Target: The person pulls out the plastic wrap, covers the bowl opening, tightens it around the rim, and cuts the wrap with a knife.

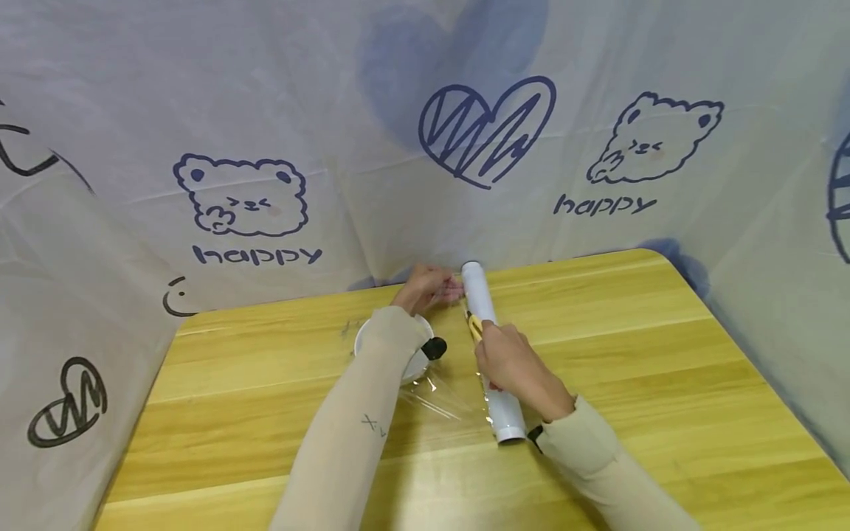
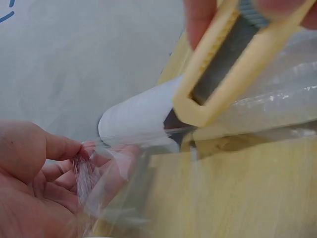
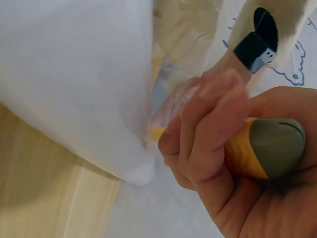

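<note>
A white roll of cling film (image 1: 508,422) lies lengthwise on the table. Near its far end my left hand (image 1: 425,287) pinches the edge of the clear film (image 2: 106,181) between thumb and fingers, the film bunched below the grip. My right hand (image 1: 508,358) grips a yellow utility knife (image 2: 190,110), its grey-green end showing in the right wrist view. The knife's tip meets the stretched film alongside the roll. Under my left forearm stands a round white bowl (image 1: 359,341), partly hidden, with film spreading from it toward the roll.
The wooden table (image 1: 631,369) runs back to a pale cloth (image 1: 372,177) printed with hearts and bears, which also hangs at both sides. A black wrist camera (image 1: 434,348) sits on my left wrist, above the bowl.
</note>
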A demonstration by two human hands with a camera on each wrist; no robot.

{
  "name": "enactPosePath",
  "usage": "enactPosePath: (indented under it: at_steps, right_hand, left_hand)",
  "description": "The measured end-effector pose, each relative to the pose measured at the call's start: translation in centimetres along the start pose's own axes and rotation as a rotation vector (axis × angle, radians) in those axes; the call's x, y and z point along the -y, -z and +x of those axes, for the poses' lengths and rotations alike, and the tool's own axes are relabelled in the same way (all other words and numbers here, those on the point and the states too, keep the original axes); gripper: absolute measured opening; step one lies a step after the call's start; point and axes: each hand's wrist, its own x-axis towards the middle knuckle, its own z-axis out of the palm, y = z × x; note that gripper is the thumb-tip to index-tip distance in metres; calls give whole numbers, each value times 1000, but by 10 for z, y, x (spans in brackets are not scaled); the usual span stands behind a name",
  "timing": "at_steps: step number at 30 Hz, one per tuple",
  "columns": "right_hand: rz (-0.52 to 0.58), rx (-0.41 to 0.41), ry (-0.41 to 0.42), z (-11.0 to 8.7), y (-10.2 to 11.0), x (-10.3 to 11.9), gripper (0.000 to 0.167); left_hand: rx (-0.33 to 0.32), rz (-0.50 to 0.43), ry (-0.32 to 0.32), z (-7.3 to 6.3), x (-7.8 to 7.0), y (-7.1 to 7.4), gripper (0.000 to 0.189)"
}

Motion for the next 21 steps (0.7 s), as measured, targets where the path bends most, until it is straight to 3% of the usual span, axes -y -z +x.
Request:
enactPosePath:
  at_steps: [7, 21]
  right_hand:
    - [-101, -32, 74, -10, -1, -3, 42]
    - [-132, -36, 94, -37, -2, -2, 43]
  left_hand:
    - [3, 18, -3, -4, -1, -2, 30]
    - [-11, -15, -10, 1, 1, -1, 24]
